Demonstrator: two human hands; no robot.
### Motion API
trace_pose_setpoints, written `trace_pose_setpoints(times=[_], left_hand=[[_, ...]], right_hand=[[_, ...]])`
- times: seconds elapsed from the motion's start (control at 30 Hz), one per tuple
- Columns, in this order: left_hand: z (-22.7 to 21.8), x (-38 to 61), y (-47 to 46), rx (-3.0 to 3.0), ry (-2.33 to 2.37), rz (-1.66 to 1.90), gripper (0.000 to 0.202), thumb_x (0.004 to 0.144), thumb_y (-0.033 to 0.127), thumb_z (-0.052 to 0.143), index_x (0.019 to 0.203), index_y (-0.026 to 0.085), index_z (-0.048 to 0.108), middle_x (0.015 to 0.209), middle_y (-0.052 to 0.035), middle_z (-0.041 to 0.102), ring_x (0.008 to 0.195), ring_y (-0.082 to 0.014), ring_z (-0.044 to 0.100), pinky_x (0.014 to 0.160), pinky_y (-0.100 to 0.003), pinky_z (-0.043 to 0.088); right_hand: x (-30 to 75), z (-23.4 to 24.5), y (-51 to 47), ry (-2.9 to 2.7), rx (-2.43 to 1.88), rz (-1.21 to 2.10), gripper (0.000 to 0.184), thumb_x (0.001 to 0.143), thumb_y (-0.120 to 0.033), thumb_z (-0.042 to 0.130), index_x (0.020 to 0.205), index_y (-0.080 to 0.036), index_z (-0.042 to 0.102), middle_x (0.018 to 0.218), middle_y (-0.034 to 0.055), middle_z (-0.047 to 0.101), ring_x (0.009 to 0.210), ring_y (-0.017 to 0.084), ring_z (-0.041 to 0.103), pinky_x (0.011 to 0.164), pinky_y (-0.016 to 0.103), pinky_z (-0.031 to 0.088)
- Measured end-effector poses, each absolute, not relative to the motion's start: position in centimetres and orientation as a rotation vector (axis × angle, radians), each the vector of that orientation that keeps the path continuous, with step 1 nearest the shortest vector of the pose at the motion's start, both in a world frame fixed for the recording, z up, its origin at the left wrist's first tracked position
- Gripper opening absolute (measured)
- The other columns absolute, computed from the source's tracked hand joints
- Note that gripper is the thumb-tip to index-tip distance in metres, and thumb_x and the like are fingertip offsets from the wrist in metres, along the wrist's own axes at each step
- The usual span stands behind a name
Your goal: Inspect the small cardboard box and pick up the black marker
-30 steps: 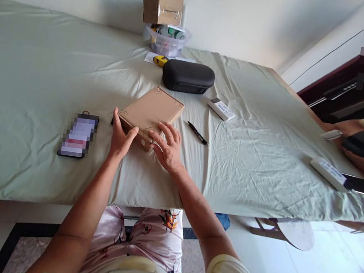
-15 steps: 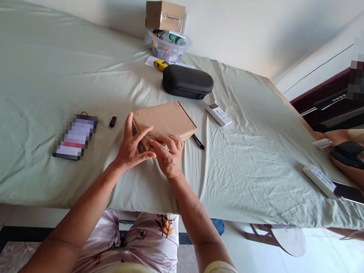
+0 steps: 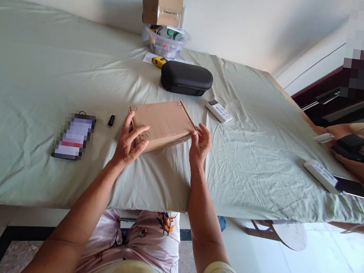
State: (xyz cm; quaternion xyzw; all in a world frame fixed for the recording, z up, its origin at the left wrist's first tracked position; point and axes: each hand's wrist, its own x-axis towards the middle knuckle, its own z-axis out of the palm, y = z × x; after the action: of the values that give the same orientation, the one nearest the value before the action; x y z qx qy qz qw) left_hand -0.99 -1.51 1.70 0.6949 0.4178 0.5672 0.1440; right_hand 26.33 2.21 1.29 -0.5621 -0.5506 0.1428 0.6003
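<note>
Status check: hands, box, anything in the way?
Left hand spread at left end of cardboard box; right hand at its near right corner. Box looks closed. Black case beyond, not touching it.

Brown box (image 3: 164,120), dark corner marks (image 3: 178,104), seemingly swirled

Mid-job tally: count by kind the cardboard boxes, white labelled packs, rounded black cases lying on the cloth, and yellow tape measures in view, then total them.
Cardboard boxes: 2
White labelled packs: 2
Rounded black case lying on the cloth: 1
Yellow tape measure: 1
Total: 6
</note>
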Motion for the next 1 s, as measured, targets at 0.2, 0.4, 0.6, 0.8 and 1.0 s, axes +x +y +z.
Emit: trace_pose_setpoints(times=[0.2,0.4,0.6,0.8,1.0], left_hand=[[0.5,-1.1,-0.2,1.395,1.394,1.703,0.078,0.091,0.082,0.058,0.135,0.018,0.057,0.140,-0.0203,0.066,0.135,-0.0328,0.065,0.115,-0.049,0.053],[-0.3,-1.5,0.2,1.368,1.531,1.578,0.064,0.083,0.071,0.077,0.120,0.021,0.062,0.119,-0.0117,0.076,0.114,-0.0287,0.074,0.104,-0.043,0.059],[-1.0,-1.3,0.6,1.377,1.392,1.568,0.071,0.080,0.069,0.082,0.127,0.021,0.057,0.131,-0.0149,0.072,0.121,-0.0288,0.073,0.108,-0.046,0.058],[-1.2,-1.1,0.9,1.346,1.261,1.644,0.073,0.085,0.076,0.073,0.132,0.023,0.055,0.139,-0.0162,0.069,0.131,-0.0282,0.069,0.114,-0.045,0.055],[-0.7,-1.0,0.4,1.397,1.416,1.644,0.078,0.086,0.064,0.078,0.145,0.020,0.052,0.144,-0.0188,0.066,0.135,-0.0306,0.066,0.116,-0.046,0.054]], right_hand=[[24.5,1.1,1.8,-1.251,-1.241,0.468,0.051,0.092,-0.070,0.065,0.101,-0.021,0.074,0.090,0.0047,0.076,0.083,0.018,0.068,0.079,0.034,0.058],[24.2,0.5,1.9,-1.244,-1.210,0.491,0.049,0.092,-0.068,0.067,0.105,-0.022,0.075,0.091,0.0049,0.077,0.083,0.017,0.068,0.079,0.033,0.057],[24.7,-1.8,3.1,-1.342,-1.149,0.576,0.054,0.099,-0.055,0.058,0.144,-0.025,0.065,0.123,0.0120,0.078,0.105,0.020,0.073,0.093,0.040,0.060],[24.1,-2.9,3.1,-1.381,-1.230,0.482,0.064,0.099,-0.043,0.054,0.161,-0.030,0.049,0.136,0.0123,0.072,0.109,0.020,0.071,0.094,0.040,0.061],[24.3,-1.7,2.6,-1.343,-1.173,0.490,0.050,0.101,-0.047,0.057,0.146,-0.027,0.059,0.121,0.0096,0.074,0.100,0.019,0.070,0.092,0.039,0.060]])
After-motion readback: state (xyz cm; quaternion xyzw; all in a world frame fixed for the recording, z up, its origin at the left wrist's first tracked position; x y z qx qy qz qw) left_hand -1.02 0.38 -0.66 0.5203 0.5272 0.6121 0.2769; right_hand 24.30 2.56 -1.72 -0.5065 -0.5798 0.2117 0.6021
